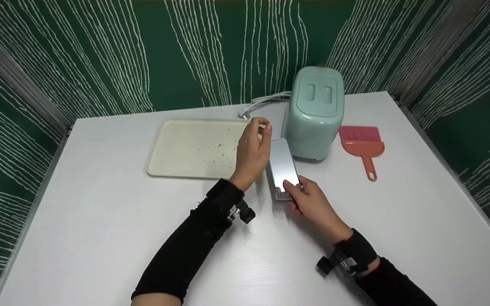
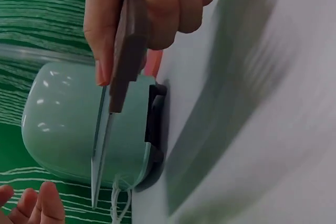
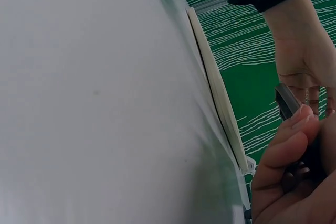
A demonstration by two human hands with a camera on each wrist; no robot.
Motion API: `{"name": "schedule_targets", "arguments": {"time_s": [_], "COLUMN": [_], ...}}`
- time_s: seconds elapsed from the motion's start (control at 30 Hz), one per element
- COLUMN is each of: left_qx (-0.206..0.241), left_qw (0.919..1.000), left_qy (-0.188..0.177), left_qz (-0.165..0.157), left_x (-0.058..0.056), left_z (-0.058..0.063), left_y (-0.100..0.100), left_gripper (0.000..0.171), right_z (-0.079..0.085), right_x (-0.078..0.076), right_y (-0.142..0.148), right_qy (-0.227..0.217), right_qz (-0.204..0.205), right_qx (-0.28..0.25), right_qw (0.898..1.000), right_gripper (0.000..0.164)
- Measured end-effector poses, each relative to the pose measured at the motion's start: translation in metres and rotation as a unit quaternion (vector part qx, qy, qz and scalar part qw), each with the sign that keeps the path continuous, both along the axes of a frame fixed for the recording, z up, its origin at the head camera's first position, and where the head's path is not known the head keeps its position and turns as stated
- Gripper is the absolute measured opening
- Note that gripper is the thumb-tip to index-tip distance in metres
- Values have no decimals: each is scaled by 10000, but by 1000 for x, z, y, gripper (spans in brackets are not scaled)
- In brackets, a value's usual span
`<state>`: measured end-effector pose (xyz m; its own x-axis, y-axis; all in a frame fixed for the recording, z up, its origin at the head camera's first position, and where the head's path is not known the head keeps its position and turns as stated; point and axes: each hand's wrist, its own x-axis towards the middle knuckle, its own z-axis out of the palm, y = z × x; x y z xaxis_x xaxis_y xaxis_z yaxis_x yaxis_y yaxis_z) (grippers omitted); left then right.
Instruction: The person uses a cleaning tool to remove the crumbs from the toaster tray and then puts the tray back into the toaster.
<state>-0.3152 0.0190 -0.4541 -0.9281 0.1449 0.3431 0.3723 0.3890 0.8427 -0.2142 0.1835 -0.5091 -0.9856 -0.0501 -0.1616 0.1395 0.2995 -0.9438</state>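
Thumb on top and fingers beneath, my right hand [image 1: 313, 199] grips the grey handle end of a flat, shiny metal crumb tray [image 1: 282, 159]. In the left wrist view the crumb tray [image 2: 101, 150] appears nearly edge-on, raised off the table. My left hand [image 1: 253, 151] hovers just left of its far end, fingers loosely bent and holding nothing; its fingertips [image 2: 51, 203] show at the lower left of that view. Behind the left hand lies a cream serving tray [image 1: 177, 146] with dark crumbs [image 1: 220, 145] scattered on it. A mint-green toaster [image 1: 313, 131] stands just beyond the crumb tray.
Right of the toaster lies a red brush and dustpan set [image 1: 363, 146]. A white cord with a plug [image 1: 245, 112] runs behind the toaster. The white table [image 1: 100, 221] meets green walls with white streaks [image 1: 185, 55] at the back and sides.
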Motion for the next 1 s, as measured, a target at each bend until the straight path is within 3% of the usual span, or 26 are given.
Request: {"name": "schedule_targets", "arguments": {"time_s": [0.23, 0.43, 0.57, 0.7, 1.0], "left_qx": [-840, -1842, -2323, -2811, -3241], "left_qw": [9956, 9763, 9621, 9474, 9345], "left_qy": [407, 996, 1068, 1072, 1059], "left_qz": [-120, -549, -952, -1088, -1022], "left_x": [-4, -14, -18, -21, -26], "left_z": [16, 27, 29, 28, 34], "left_y": [24, 39, 47, 54, 62], "left_gripper": [41, 53, 57, 60, 60], "right_z": [-4, -6, -8, -12, -12], "right_x": [9, 19, 27, 32, 40], "right_y": [10, 15, 18, 24, 35], "right_qy": [-84, -115, -233, -340, -634], "right_qz": [85, 113, 97, 29, -86], "right_qx": [66, -17, -78, -223, -351], "right_qw": [9999, 9999, 9997, 9992, 9973], "right_gripper": [32, 32, 33, 34, 32]}}
